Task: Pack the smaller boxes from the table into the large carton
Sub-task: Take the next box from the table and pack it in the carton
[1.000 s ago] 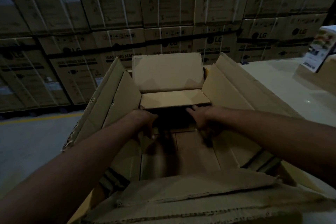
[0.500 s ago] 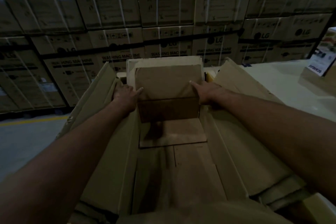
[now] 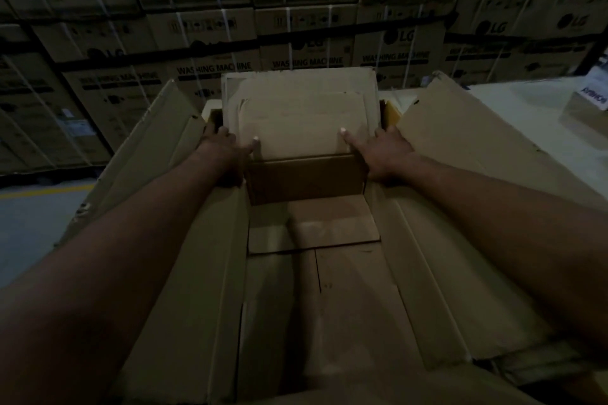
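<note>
Small box shifted to large carton end | left hand, right hand grip its sides

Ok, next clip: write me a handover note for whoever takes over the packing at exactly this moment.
Left hand: grips the left edge of the far end flap, thumb on its face.
Right hand: grips the flap's right edge the same way.
Large carton: open, side flaps spread outward; only its bare floor shows inside.
Smaller boxes: one printed box partly in view on the table, far right; any others are out of view.
Done: carton opened; nothing packed that shows.
Left: settle the flap, then load every box.
</note>
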Demonstrator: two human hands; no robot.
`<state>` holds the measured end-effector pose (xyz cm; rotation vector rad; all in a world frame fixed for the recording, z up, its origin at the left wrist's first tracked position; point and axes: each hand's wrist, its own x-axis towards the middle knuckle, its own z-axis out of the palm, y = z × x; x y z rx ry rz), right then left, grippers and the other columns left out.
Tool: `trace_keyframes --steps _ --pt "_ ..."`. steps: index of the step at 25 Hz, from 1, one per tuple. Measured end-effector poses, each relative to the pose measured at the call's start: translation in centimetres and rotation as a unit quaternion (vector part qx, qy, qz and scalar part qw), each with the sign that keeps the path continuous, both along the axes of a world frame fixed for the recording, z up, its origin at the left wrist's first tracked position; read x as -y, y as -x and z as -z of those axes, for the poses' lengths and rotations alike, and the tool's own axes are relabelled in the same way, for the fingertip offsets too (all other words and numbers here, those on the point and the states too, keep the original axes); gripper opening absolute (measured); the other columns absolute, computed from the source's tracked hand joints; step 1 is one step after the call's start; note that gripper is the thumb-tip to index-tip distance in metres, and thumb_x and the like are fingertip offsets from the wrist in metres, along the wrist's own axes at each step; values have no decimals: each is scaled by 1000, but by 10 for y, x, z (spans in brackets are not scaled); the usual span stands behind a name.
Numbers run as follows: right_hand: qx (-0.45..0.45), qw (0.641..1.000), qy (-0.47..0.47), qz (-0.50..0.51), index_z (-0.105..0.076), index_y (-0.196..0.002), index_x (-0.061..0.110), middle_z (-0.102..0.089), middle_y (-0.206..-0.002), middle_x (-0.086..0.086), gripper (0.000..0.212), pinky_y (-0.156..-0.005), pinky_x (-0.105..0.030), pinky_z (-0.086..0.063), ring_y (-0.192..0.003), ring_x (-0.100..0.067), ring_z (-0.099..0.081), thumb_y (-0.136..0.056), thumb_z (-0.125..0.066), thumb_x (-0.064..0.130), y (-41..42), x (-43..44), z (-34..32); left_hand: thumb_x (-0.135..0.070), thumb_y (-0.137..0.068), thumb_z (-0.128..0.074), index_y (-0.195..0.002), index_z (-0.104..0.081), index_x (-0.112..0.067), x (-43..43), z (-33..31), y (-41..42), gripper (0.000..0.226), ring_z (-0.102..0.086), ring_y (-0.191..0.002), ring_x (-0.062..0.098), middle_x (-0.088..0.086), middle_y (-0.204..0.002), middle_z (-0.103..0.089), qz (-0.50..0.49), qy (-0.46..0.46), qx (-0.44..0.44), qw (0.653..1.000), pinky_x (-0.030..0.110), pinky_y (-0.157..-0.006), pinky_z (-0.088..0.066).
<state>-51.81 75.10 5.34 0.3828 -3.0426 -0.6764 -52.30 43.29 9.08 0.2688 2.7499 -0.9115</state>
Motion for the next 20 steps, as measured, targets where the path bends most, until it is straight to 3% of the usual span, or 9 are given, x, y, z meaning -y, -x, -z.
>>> trace_keyframes --steps 4,7,11,14,17,20 --pt "-9 1000 -21 11 16 -161 31 -55 -143 -19 113 -102 -46 -32 -130 -34 -47 -88 -68 51 0 1 9 -71 -85 -59 -161 11 -29 3 6 2 113 -25 -147 36 16 -162 -26 14 4 2 1000 51 -117 -23" --pt "3 1000 -24 13 17 -160 31 -51 -146 -21 115 -101 -46 -32 -130 -35 -45 -87 -70 47 -3 1 10 -66 -93 -52 -161 13 -28 8 9 -3 101 -27 -146 35 14 -162 -26 36 -24 10 999 48 -113 -29" --pt "7 999 -26 35 18 -160 27 -37 -157 -26 116 -111 -48 -26 -142 -39 -35 -87 -71 40 -13 6 14 -58 -98 -47 -161 13 -21 2 19 -16 94 -33 -143 34 14 -160 -32 82 -15 -23 996 49 -112 -31" --pt "-6 995 -95 43 9 -163 22 -35 -157 -23 107 -115 -51 -18 -147 -39 -24 -88 -62 51 -38 8 25 -69 -89 -53 -162 2 -24 -7 18 -37 102 -29 -145 33 14 -161 -29 39 -3 4 999 47 -116 -25" --pt "-27 987 -140 78 -5 -163 25 -26 -160 -23 94 -110 -58 -14 -146 -41 -20 -88 -55 50 -76 9 22 -57 -87 -67 -159 -30 -20 -15 11 -71 88 -31 -148 32 12 -163 -29 -42 -43 128 990 50 -118 -22" --pt "-68 983 -130 112 -23 -160 21 -24 -160 -23 81 -113 -58 -15 -145 -43 -19 -90 -50 51 -103 7 0 -78 -76 -64 -158 -30 -33 -20 -13 -95 100 -24 -152 26 0 -165 -28 -8 83 171 982 54 -122 -15"
